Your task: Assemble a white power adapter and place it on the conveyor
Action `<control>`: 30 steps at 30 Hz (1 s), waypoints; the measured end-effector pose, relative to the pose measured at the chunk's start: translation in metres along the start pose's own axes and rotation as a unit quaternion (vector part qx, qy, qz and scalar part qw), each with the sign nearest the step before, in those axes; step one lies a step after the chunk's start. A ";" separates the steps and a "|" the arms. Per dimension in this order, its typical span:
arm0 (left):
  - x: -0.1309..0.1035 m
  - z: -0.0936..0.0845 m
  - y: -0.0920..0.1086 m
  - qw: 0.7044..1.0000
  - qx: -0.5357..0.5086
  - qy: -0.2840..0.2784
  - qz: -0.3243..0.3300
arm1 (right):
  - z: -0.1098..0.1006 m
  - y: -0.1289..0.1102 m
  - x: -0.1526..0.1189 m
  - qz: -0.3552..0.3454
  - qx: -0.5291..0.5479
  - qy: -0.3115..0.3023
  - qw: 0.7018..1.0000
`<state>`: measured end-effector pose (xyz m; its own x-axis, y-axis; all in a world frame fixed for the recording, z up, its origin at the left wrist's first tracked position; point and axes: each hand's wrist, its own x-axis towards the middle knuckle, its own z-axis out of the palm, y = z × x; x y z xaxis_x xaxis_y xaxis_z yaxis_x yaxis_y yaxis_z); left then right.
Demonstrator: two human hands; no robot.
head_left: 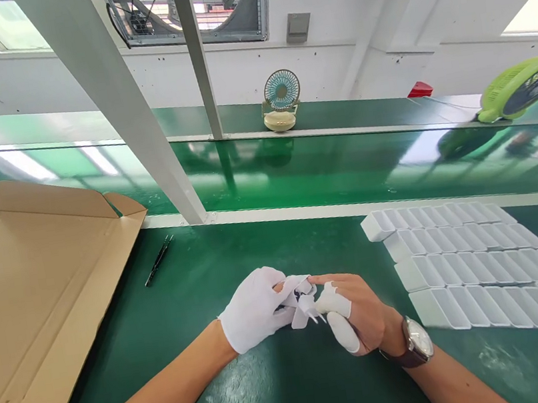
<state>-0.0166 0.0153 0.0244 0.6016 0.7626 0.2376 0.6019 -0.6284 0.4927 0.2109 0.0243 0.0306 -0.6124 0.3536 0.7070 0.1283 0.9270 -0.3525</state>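
Observation:
My left hand [257, 307], in a white glove, is closed around the left side of a small white part [305, 304] with thin prongs sticking out below. My right hand [358, 309] is bare apart from white covers on some fingers, and a watch [418, 341] is on its wrist. Its index finger reaches to the top of the white part, and its covered fingertips press against the right side. Both hands hold the piece just above the green table [257, 392]. The fingers partly hide the part, so its exact kind does not show.
Rows of white narrow trays [480, 264] stand at the right. Black tweezers [159, 260] lie at the left, beside a large open cardboard box [35, 297]. A slanted white post [118, 109] rises behind. A small fan [281, 92] and a green fan [519, 86] stand beyond the conveyor [296, 177].

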 end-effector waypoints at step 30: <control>-0.002 0.002 -0.007 0.999 0.020 0.022 0.024 | 0.004 0.006 -0.002 0.023 0.074 0.059 0.995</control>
<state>-0.0207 0.0181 0.0195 0.6073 0.7372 0.2961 0.5945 -0.6689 0.4462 0.2099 0.0287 0.0243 -0.5118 0.4150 0.7522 0.0324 0.8843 -0.4658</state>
